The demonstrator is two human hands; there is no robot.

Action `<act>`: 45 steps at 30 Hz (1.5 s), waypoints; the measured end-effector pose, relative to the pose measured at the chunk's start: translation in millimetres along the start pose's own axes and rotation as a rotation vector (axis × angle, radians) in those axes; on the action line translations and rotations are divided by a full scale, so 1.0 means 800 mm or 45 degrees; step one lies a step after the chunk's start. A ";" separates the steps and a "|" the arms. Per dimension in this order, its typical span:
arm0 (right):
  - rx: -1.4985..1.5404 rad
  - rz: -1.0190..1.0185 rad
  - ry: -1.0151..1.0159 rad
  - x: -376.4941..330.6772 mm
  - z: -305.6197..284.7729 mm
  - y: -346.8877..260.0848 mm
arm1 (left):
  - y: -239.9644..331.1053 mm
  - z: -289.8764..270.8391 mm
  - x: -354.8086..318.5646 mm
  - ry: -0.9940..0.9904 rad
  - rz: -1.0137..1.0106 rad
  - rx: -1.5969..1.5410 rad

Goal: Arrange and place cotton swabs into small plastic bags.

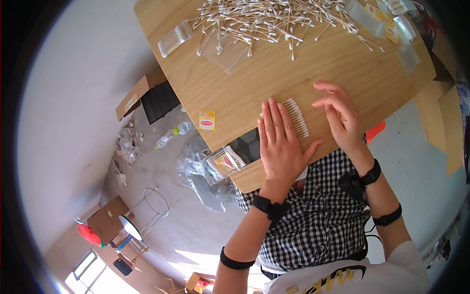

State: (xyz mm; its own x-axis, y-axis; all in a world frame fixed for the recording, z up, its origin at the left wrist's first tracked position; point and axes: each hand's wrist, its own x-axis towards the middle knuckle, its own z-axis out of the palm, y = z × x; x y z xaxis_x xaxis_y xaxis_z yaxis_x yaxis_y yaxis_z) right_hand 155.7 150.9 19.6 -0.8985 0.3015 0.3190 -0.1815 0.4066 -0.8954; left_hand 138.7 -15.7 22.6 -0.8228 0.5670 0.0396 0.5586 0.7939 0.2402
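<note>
A neat row of cotton swabs lies side by side on the wooden table. My left hand rests flat over the left part of this row, fingers straight and hiding some of the swabs. To the right of the row, my right hand is held with its fingers loosely bent and apart, holding nothing. Left of my left hand is a dark grey pad. Beside it, at the table's edge, sits a clear bag of cotton swabs with a yellow card inside. A loose yellow card lies farther left.
A big heap of cotton swabs covers the table's far side. Near it are a flat clear bag, a filled swab bag and more yellow cards. Plastic bottles, a cardboard box and a stool stand beyond.
</note>
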 end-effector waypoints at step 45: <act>-0.192 -0.262 -0.164 -0.001 0.001 0.023 | 0.000 0.010 0.004 0.119 0.024 -0.004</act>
State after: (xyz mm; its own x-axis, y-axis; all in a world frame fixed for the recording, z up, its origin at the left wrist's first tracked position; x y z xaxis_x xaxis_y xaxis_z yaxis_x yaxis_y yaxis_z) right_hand 152.8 157.5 2.5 -0.8940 0.0912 0.4386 -0.3126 0.5742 -0.7567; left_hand 137.2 -11.8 14.8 -0.8186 0.5585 0.1342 0.5736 0.7826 0.2420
